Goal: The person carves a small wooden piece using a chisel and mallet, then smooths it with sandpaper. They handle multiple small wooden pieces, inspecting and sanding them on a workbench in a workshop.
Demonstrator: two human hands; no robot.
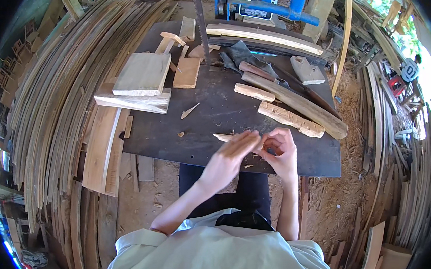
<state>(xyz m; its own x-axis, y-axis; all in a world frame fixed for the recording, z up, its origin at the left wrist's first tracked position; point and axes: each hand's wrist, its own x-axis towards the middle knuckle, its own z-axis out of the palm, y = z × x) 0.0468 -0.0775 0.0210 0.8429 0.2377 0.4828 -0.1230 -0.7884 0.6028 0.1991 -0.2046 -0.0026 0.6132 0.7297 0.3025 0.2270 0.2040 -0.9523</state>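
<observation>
Pale fabric shirt (226, 259) nearest | left hand (235, 152): fingers straight, together, hold unclear | right hand (280, 152): fingers curled, perhaps steadying something small, contents hidden | pale pointed wood sliver (221, 137) partly behind left hand, on or just above dark flat counter (309, 162) | notched tan wooden block (291, 119) farther right, probably parked within reach

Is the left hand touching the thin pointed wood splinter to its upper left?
Apart: the head view shows dark tabletop between the left hand and the wood splinter.
</observation>
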